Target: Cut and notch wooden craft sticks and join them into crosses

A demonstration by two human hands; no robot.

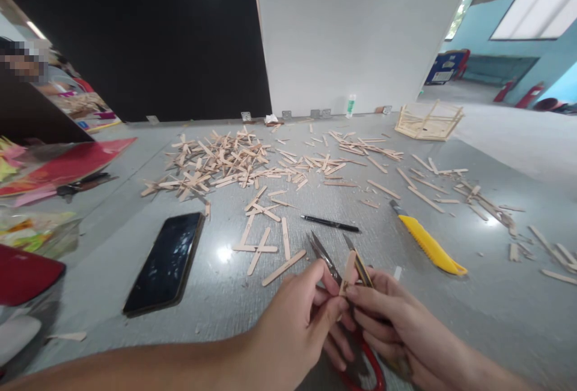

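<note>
My left hand point(300, 319) pinches a short flat wooden craft stick point(348, 268) with dark marks near its lower end. My right hand point(392, 313) is closed around a slim craft knife point(362, 268), its blade pointing up and away from me. The right thumb also presses against the stick's lower end, so both hands meet there. Beneath them lies a pair of scissors point(321, 250) with red handles, partly covered by my fingers. Loose craft sticks point(285, 239) and a black pen point(331, 223) lie just beyond my hands.
A phone point(166, 263) lies left; a yellow utility knife point(428, 244) lies right. Behind are a pile of sticks point(220, 160), a glue stick point(350, 106) and a stick-built frame point(430, 122). Stick scraps point(491, 208) litter the right side. Another person point(58, 78) is far left.
</note>
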